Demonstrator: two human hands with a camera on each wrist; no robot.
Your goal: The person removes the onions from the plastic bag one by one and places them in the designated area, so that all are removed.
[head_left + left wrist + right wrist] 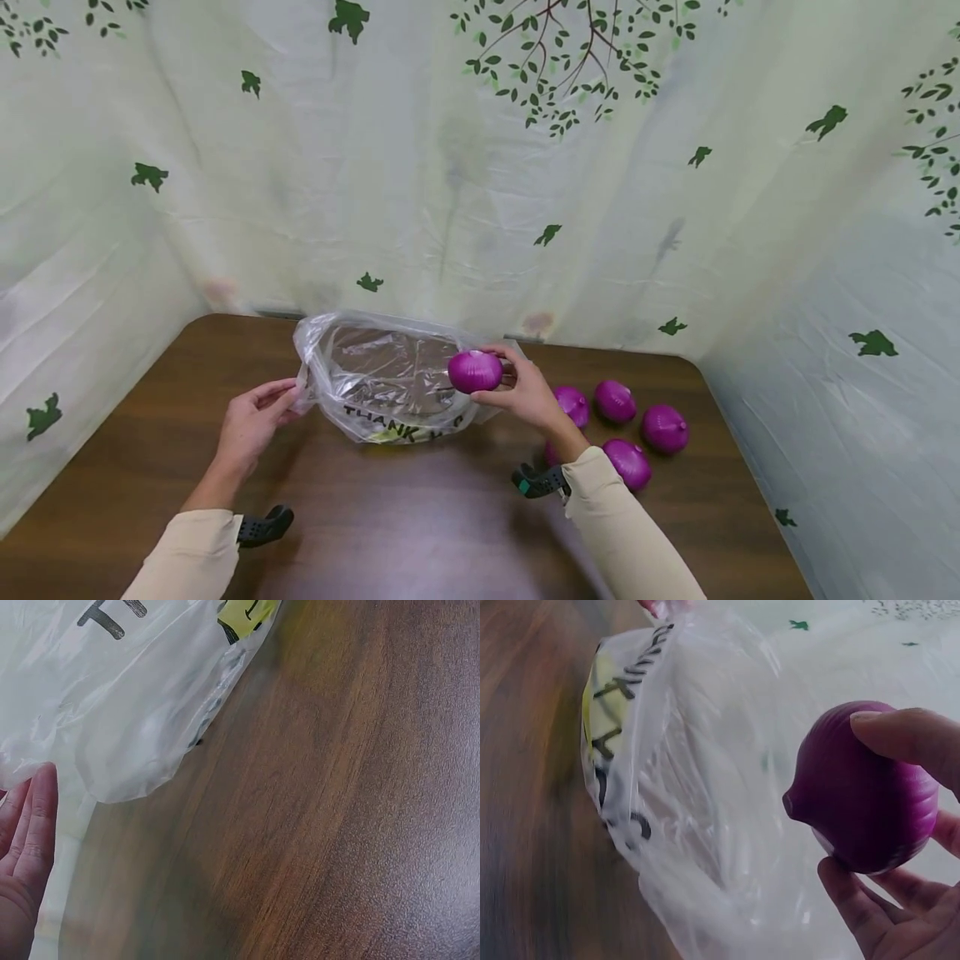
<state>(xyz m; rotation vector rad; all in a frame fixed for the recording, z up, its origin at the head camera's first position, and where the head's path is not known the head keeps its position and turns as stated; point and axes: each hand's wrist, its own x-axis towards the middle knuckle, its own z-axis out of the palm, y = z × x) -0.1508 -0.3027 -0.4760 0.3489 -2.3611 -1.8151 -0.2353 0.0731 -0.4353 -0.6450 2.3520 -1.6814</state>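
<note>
A clear plastic bag [405,421] with dark "THANK" lettering and a yellow-green patch lies on the table, its mouth spread wide. My left hand [251,425] pinches the left edge of the bag's mouth; in the left wrist view the fingers [37,825] meet the thin film. A purple-red onion [475,372] is gripped in my right hand [528,392], held at the right side of the bag's mouth. The right wrist view shows that onion [862,787] between thumb and fingers, its pointed tip toward the bag [697,780].
Several more purple onions [665,429] sit loose on the right of the brown wooden table [420,525], some partly hidden behind my right forearm. A pale curtain [420,167] with leaf prints hangs behind the table and at both sides.
</note>
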